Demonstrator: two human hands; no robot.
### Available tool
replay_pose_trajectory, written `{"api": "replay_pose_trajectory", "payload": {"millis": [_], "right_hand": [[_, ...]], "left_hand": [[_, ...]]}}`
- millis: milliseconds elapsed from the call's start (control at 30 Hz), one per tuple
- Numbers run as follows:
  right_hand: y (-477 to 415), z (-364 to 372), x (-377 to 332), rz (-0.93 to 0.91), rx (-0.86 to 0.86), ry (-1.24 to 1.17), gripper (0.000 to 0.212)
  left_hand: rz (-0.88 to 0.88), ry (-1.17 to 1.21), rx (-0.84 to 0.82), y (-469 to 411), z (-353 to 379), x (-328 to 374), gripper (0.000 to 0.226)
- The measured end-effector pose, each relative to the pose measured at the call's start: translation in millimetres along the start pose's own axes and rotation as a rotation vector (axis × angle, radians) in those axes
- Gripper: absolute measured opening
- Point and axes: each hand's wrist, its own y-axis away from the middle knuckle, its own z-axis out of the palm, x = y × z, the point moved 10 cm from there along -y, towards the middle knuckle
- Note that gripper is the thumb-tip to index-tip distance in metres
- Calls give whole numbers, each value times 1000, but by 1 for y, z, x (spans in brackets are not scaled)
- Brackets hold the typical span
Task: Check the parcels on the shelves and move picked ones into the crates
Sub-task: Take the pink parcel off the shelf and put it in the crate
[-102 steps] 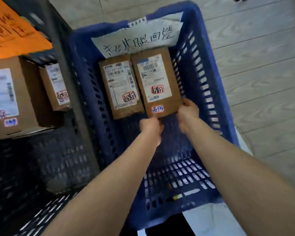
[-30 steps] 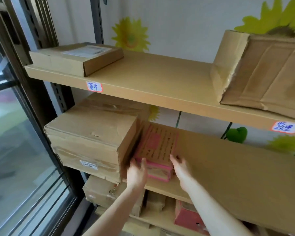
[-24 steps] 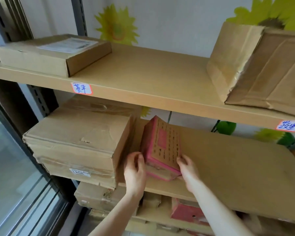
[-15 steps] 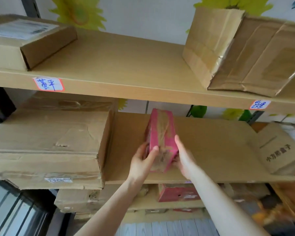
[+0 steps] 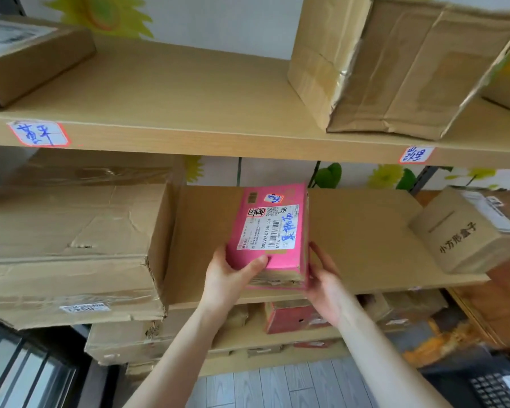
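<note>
While the large carton [image 5: 71, 245] at the far left of the middle shelf [image 5: 365, 240] sits undisturbed, the pink parcel [image 5: 270, 234] that lay flat against its right side a second ago is now off the board and turned label-up toward the camera. It is held in front of the middle shelf, just right of the large carton and apart from it, tilted back slightly.

Left hand [image 5: 230, 278]: closed on the parcel's lower left corner, thumb lying across the pink face, fingers hidden beneath. Right hand [image 5: 326, 278]: pressed flat along the lower right edge, fingers behind the parcel; it grips the same parcel. Both holds look secure.

The shipping label [image 5: 267, 228] is now fully exposed, with a barcode, blue handwriting and a red stamp; half a second ago only the taped narrow side faced the camera. Judgement: the check step is under way, and the parcel is readable for matching against the shelf tags.

Further right, the red-bordered tag [image 5: 415, 154] on the upper shelf edge carries blue writing. A small brown box [image 5: 465, 231] stands at the right end of the middle shelf, well apart from the hands.

No crate is in view now. If the parcel is a picked one, the carry to a crate is not yet begun.
</note>
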Motion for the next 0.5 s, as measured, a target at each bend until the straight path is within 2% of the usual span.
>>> {"api": "replay_pose_trajectory", "payload": {"millis": [100,200,267,367,433,500], "right_hand": [[6,-13,-6,3,101,84,37],[26,-29,-12,7,209,233,25],[46,-46,-16,-2,267,292,42],[93,-90,-24,-82,399,215,65],[137,-127,-25,-125,511,133,66],[184,-170,-25,-163,628,51,59]], "left_hand": [[21,31,94,1,-5,0,35],[0,124,99,1,4,-3,17],[-32,126,9,4,30,-4,17],[-41,83,-192,25,88,-10,19],[-68,45,-321,52,134,-21,17],[-114,11,-452,86,184,-34,17]]}}
